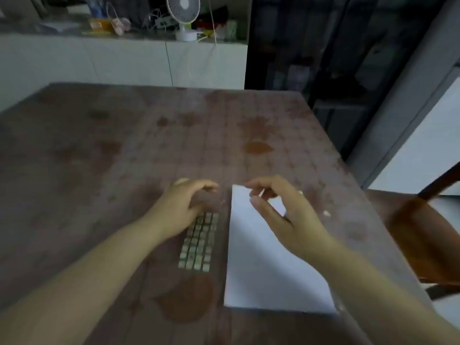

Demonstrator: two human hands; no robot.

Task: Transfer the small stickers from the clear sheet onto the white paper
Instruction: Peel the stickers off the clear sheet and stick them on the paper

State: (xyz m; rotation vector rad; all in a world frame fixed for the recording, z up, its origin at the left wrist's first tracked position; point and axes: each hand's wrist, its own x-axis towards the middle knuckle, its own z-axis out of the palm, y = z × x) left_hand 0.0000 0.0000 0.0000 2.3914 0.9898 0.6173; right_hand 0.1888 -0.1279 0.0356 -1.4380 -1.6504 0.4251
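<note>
A table (99, 170) under a brown patterned cloth filled most of the frame. Left of centre, the left hand (183, 206) arched over the far end of the clear sheet (199, 242), its fingers bent downward and close together, tips at or near the sheet. The blur hid whether they pressed it flat or picked at a sticker. Either way, that hand was probably there to keep the thin sheet from lifting or sliding.

The sheet lay lengthwise just left of the white paper (261, 275), with its rows of small stickers (196, 255) running toward the lower frame. Keeping the two side by side made each carry short.

Right of centre, the right hand (281, 215) hovered above the upper part of the paper. Its fingers were loosely curled, and the thumb and forefinger were drawn close as if pinching. Whether a sticker sat between them could not be told. No sticker showed on the bare part of the paper, so the work seemed to be early.

At the right edge stood a wooden chair (420, 235).
</note>
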